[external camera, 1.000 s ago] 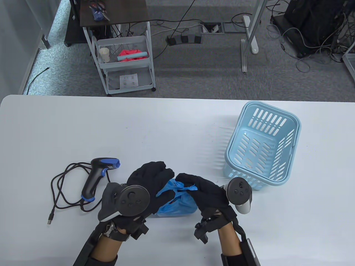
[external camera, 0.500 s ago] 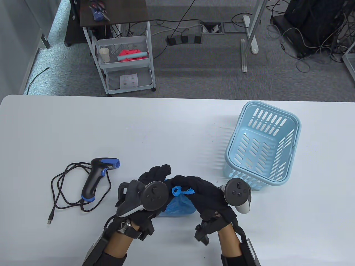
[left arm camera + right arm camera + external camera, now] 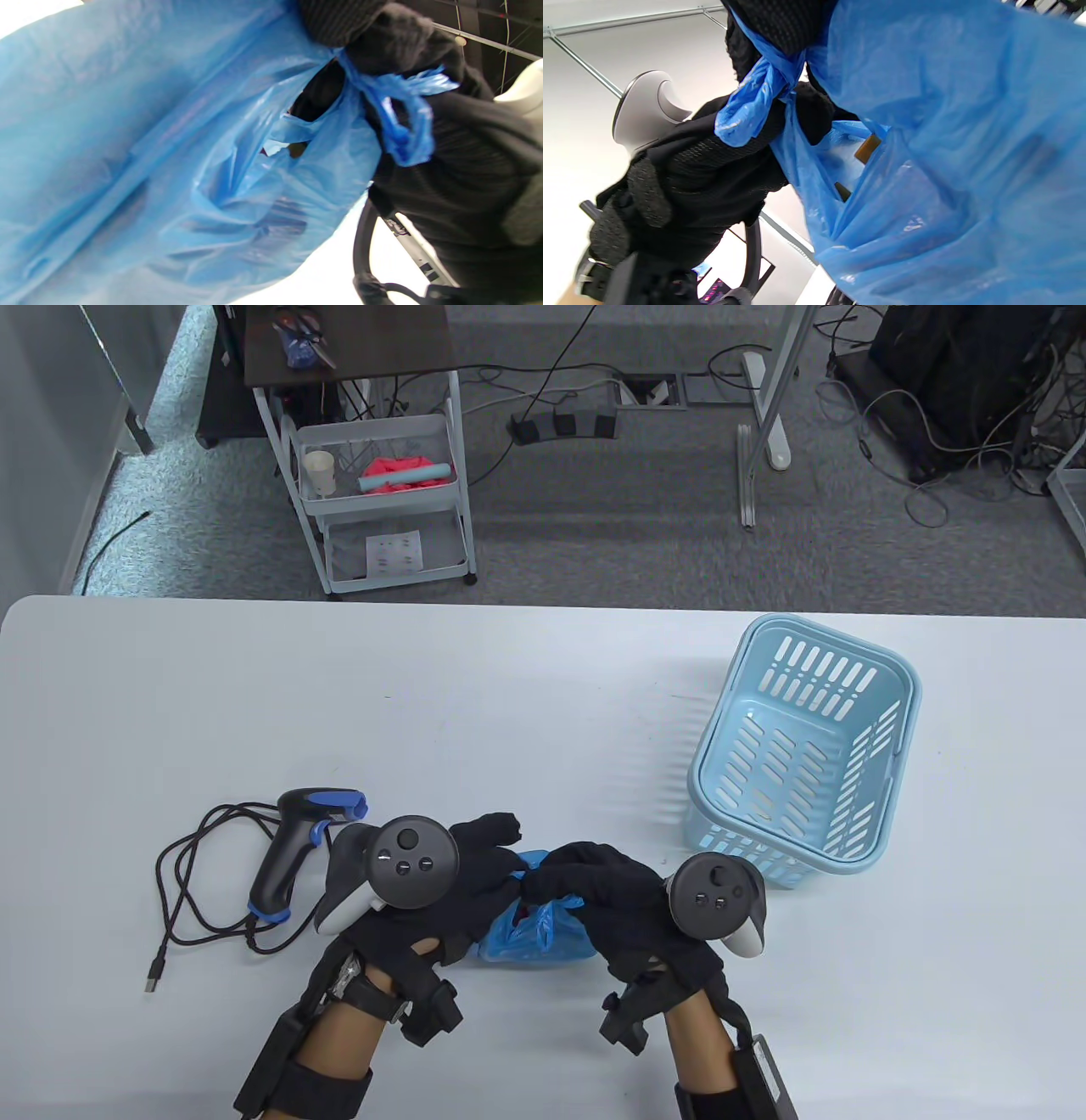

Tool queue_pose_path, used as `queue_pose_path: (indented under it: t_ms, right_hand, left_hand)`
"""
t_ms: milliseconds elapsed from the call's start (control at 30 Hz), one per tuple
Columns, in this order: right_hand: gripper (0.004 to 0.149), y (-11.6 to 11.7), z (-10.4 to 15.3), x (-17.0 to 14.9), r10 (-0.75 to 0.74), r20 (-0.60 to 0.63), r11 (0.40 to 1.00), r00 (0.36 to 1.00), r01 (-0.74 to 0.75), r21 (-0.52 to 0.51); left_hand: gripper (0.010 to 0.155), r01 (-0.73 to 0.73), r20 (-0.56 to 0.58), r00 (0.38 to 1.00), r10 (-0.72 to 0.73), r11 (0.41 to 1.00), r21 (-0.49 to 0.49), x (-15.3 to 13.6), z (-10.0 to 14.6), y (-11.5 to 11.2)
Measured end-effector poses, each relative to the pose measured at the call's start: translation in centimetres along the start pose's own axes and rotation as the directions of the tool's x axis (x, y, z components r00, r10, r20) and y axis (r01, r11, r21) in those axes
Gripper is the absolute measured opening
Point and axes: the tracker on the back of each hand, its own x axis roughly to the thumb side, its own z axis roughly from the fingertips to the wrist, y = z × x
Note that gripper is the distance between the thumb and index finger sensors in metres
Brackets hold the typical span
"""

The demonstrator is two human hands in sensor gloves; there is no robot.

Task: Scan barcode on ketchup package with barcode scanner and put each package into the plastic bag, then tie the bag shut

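A blue plastic bag (image 3: 534, 937) lies near the table's front edge between both gloved hands. My left hand (image 3: 492, 861) and right hand (image 3: 556, 878) meet fingertip to fingertip above it, each pinching a twisted bag handle. In the left wrist view the bag (image 3: 148, 148) fills the frame, with a knotted blue handle tail (image 3: 398, 114) against the right glove. In the right wrist view a handle tail (image 3: 746, 106) lies over the left glove, and brown package corners (image 3: 867, 148) show through the bag's (image 3: 946, 148) gap. The black and blue barcode scanner (image 3: 293, 848) lies left of the hands.
The scanner's black cable (image 3: 191, 882) coils at the left, ending in a USB plug. A light blue slotted basket (image 3: 806, 746) stands at the right, tipped toward the hands. A white cart (image 3: 382, 500) stands on the floor beyond the table.
My left hand has rolled so its tracker now sits further left and higher. Both hands have closed in over the bag's top, and the loose handle tails have been drawn in between the fingers.
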Motion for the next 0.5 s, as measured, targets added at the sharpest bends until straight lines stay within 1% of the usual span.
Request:
queue_pose_path:
  t_ms: [133, 167, 200, 233, 300, 367, 400, 500]
  right_hand:
    - [0.034, 0.2, 0.1, 0.3, 0.073, 0.000, 0.996, 0.997, -0.073, -0.056]
    - [0.034, 0.3, 0.1, 0.4, 0.089, 0.001, 0.993, 0.996, -0.089, -0.074]
    - [0.035, 0.3, 0.1, 0.4, 0.110, 0.000, 0.991, 0.994, -0.109, -0.083]
    - [0.035, 0.4, 0.1, 0.5, 0.125, 0.001, 0.988, 0.992, -0.125, -0.086]
    - [0.035, 0.6, 0.1, 0.7, 0.150, -0.002, 0.982, 0.989, -0.150, -0.115]
    - [0.035, 0.8, 0.2, 0.9, 0.177, -0.006, 0.976, 0.984, -0.176, -0.125]
    - [0.035, 0.8, 0.2, 0.9, 0.184, -0.008, 0.974, 0.983, -0.184, -0.133]
    - [0.036, 0.9, 0.2, 1.0, 0.149, -0.007, 0.981, 0.989, -0.149, -0.127]
  left_hand:
    - [0.048, -0.065, 0.034, 0.997, 0.066, 0.998, -0.019, -0.6, 0.1, 0.0]
    - [0.053, -0.077, 0.042, 0.996, 0.078, 0.997, -0.028, -0.8, 0.1, 0.0]
    - [0.063, -0.086, 0.055, 0.995, 0.089, 0.995, -0.050, -0.8, 0.2, 0.0]
    - [0.069, -0.094, 0.057, 0.994, 0.097, 0.994, -0.054, -0.8, 0.2, -0.1]
    - [0.076, -0.053, 0.046, 0.997, 0.054, 0.998, -0.026, -0.6, 0.2, -0.3]
    - [0.075, 0.006, 0.023, 1.000, -0.007, 1.000, 0.025, -0.2, 0.2, -0.5]
    - [0.072, 0.032, 0.012, 0.999, -0.032, 0.998, 0.046, -0.1, 0.1, -0.6]
    - [0.050, 0.108, -0.030, 0.994, -0.106, 0.987, 0.115, 0.4, 0.0, -1.1]
